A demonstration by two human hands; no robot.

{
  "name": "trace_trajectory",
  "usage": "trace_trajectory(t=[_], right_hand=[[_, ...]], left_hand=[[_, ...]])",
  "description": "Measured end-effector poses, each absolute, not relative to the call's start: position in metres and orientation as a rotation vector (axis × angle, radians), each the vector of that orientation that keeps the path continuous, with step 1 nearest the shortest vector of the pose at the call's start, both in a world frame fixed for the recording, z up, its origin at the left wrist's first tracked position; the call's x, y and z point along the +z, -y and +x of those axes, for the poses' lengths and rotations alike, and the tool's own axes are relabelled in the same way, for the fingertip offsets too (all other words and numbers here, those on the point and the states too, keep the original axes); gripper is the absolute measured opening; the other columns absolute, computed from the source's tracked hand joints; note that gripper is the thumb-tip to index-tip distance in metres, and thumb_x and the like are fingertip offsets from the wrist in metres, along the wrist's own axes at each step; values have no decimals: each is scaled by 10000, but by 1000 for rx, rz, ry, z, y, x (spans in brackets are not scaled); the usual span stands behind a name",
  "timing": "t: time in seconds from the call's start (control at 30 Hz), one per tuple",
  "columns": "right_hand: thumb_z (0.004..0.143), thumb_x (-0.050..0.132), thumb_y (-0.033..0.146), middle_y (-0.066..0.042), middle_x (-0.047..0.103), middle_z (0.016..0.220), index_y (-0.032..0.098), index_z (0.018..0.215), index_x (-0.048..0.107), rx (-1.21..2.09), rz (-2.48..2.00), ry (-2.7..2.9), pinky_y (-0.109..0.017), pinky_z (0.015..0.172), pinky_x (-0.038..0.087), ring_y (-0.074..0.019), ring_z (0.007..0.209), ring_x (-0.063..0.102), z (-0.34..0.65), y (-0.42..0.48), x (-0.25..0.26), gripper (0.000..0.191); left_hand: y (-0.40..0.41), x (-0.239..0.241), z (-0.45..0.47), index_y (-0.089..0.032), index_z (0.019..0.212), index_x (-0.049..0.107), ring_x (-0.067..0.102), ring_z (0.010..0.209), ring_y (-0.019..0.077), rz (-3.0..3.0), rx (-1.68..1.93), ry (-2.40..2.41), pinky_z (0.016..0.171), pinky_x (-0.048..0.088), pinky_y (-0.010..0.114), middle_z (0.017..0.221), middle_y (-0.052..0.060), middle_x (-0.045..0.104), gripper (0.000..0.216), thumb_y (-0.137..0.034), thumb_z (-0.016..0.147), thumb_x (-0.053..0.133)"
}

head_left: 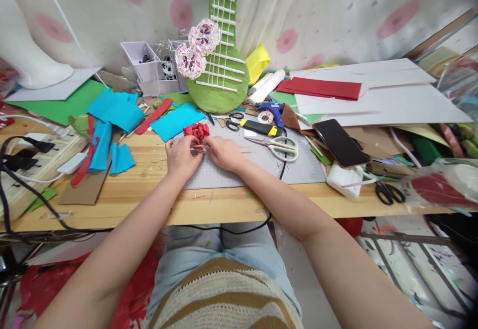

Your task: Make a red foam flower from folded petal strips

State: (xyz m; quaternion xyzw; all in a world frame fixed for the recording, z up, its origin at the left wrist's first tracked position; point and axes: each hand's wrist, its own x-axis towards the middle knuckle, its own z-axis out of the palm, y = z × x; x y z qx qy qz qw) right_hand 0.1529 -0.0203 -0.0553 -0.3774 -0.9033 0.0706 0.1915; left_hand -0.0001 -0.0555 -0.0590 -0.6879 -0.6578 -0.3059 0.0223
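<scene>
A red crepe-paper flower [196,130] sits between my hands, above the grey cutting mat [216,178]. My left hand [182,156] curls closed at its lower left side, thumb and fingers pinching near its base. From the right, my right hand [225,153] is closed too, its fingertips at the flower's base. A thin pale stick [244,149] runs across between the fingers and pokes out beyond the right hand. The exact grip points are partly hidden by the fingers. White-handled scissors [283,148] and a black-and-yellow utility knife [260,127] lie right of the hands.
Blue crepe-paper pieces [177,121] and a red strip lie left of the flower. Behind stands a green guitar-shaped piece [220,87] with paper flowers. A blue glue gun [275,112], phone [340,142] and black scissors [389,192] are rightward; a power strip [35,169] is leftward.
</scene>
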Motion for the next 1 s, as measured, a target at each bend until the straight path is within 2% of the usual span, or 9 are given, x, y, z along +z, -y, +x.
trace_trajectory(t=[0.13,0.37,0.6,1.0], right_hand=[[914,350,193,-51,630,1016,202,1071,482,208,-977,2570,-269,709,410,-173,955,565,150,22,-57,206],[881,425,179,-54,624,1116,191,1124,465,287,-924,2534,-279,760,439,-185,1041,557,152,21,-55,246],[889,484,296,-80,636,1044,190,1048,475,336,-981,2456,-289,764,430,-190,979,580,152,18,-56,192],[871,440,220,-62,654,999,199,1042,512,352,-1066,2420,-282,706,407,-191,892,593,151,19,-53,186]], left_hand=[[55,-60,0,-217,882,529,564,916,246,-2133,-961,2038,878,351,403,881,27,651,243,-253,675,649],[54,-63,-3,-204,958,511,571,926,234,-2274,-986,1964,829,421,374,946,56,631,266,-123,706,543],[54,-62,-3,-213,977,504,590,941,203,-2357,-1085,1941,837,458,341,983,42,634,286,-97,717,528],[53,-64,-2,-213,941,509,593,911,192,-2325,-1104,1851,816,463,326,930,43,630,208,-119,755,510]])
